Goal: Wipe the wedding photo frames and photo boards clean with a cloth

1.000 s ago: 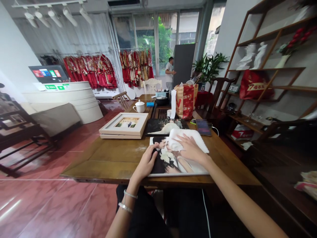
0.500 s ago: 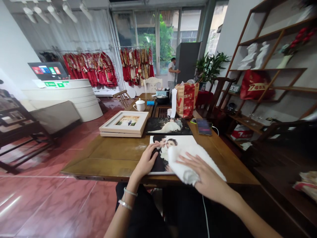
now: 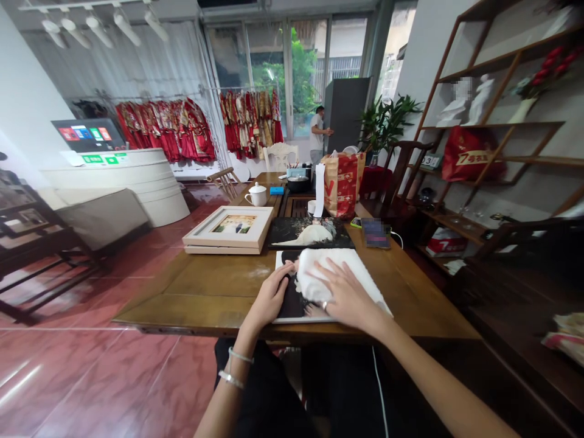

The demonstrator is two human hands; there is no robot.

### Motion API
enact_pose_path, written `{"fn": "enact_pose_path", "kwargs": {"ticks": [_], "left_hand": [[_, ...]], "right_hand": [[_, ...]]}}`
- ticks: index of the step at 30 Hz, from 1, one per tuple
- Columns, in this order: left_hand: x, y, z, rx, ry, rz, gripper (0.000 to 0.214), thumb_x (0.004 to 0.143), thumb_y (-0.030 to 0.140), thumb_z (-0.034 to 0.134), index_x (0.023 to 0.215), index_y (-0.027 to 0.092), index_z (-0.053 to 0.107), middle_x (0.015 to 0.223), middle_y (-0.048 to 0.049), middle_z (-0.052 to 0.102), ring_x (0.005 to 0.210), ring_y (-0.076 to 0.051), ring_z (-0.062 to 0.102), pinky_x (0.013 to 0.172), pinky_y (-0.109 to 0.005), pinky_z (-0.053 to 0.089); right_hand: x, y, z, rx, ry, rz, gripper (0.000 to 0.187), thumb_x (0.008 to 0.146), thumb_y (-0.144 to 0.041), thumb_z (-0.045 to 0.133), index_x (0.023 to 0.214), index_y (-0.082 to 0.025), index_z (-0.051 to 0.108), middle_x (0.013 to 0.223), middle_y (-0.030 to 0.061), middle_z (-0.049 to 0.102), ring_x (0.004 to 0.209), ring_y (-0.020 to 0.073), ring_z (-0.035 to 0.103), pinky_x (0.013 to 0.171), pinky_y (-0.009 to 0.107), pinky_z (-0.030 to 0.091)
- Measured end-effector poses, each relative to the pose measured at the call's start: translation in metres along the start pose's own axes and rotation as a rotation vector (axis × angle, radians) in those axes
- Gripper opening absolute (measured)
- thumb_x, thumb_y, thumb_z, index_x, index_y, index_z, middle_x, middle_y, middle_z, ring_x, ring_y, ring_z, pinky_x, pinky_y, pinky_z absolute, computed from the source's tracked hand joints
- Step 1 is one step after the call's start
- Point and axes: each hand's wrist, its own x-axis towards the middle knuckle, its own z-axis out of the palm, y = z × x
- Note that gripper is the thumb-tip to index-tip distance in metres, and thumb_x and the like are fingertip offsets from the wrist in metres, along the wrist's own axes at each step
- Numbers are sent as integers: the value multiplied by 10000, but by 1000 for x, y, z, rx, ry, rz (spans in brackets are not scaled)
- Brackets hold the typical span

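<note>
Photo panel (image 3: 292, 301) lies flat at the table's (image 3: 205, 286) near edge; over it, the white cloth (image 3: 311, 283) sits beneath your right hand (image 3: 344, 298), spread wide. Your left hand (image 3: 272, 295) rests loosely open, gripping nothing visible. Wipe lightly, evenly, panel braced.

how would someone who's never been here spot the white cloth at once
On the brown wooden table, find the photo panel at the near edge. The white cloth lies over that panel's right part, beneath the person's spread right hand. Unlike the dark, printed panel just beyond, it is plain white and looks soft.
</note>
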Motion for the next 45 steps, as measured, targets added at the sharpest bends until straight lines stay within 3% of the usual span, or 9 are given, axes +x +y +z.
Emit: {"fn": "enact_pose_path", "kwargs": {"ticks": [4, 8, 15, 22, 25, 30, 35, 39, 45], "left_hand": [[0, -3, 1, 5, -3, -14, 375, 905, 168, 411, 1252, 206, 550, 1364, -91, 534, 1292, -187, 464, 1119, -432, 320], [-1, -5, 2, 2, 0, -14, 396, 889, 127, 399, 1247, 196, 554, 1361, -94, 536, 1295, -186, 462, 1122, -437, 315], [-1, -7, 1, -18, 2, 15, 401, 885, 116, 404, 1241, 211, 563, 1354, -73, 546, 1292, -185, 467, 1118, -432, 330], [0, -5, 1, -29, 1, 3, 402, 879, 112, 404, 1234, 209, 565, 1368, -63, 533, 1300, -200, 457, 1125, -435, 316], [0, -3, 1, -26, 6, -1, 398, 879, 114, 402, 1228, 206, 569, 1351, -65, 548, 1293, -196, 465, 1122, -425, 322], [0, -4, 2, -11, 2, -9, 407, 875, 104, 395, 1235, 192, 563, 1351, -80, 545, 1294, -198, 462, 1124, -426, 317], [0, -6, 2, -3, -7, -9, 412, 868, 92, 389, 1231, 170, 566, 1341, -101, 552, 1287, -211, 470, 1119, -438, 322], [0, -6, 2, -21, 0, -2, 410, 866, 93, 395, 1227, 175, 571, 1336, -93, 557, 1284, -208, 472, 1120, -427, 321], [0, -3, 0, -31, -19, 8, 412, 878, 96, 380, 1240, 180, 560, 1347, -89, 548, 1297, -197, 456, 1126, -408, 312]], "right_hand": [[-50, -19, -4, 66, -78, -189, 778, 691, -109, 508, 1415, -353, 356, 1511, -48, 292, 1420, 244, 113, 1147, 510, 47], [-65, 2, -10, 100, -57, -142, 728, 752, -126, 487, 1431, -332, 326, 1489, -52, 333, 1406, 196, 192, 1161, 459, 111], [5, 69, -16, 79, 25, 10, 591, 868, -480, 489, 1394, -218, 420, 1472, 53, 381, 1386, 252, 252, 1143, 457, 180], [46, 76, -18, 87, 26, -11, 433, 916, -376, 418, 1316, -245, 520, 1439, 31, 436, 1384, 247, 258, 1147, 471, 126], [26, 65, -13, 89, 18, -41, 477, 884, -316, 467, 1354, -241, 472, 1457, 38, 407, 1388, 244, 246, 1147, 494, 95], [-46, 34, -11, 120, 1, -122, 665, 819, -184, 500, 1448, -276, 301, 1499, -4, 322, 1415, 221, 149, 1157, 502, 46], [-91, 11, -15, 145, -62, -129, 646, 857, -203, 499, 1446, -350, 279, 1505, -53, 296, 1417, 220, 124, 1163, 495, 49], [-67, 25, -17, 147, -94, -123, 614, 885, -300, 496, 1456, -306, 270, 1504, -20, 302, 1413, 219, 153, 1162, 489, 70], [15, 62, -20, 65, -123, -69, 480, 928, -420, 388, 1398, -321, 401, 1509, -24, 278, 1418, 258, 103, 1142, 525, 29]]}}
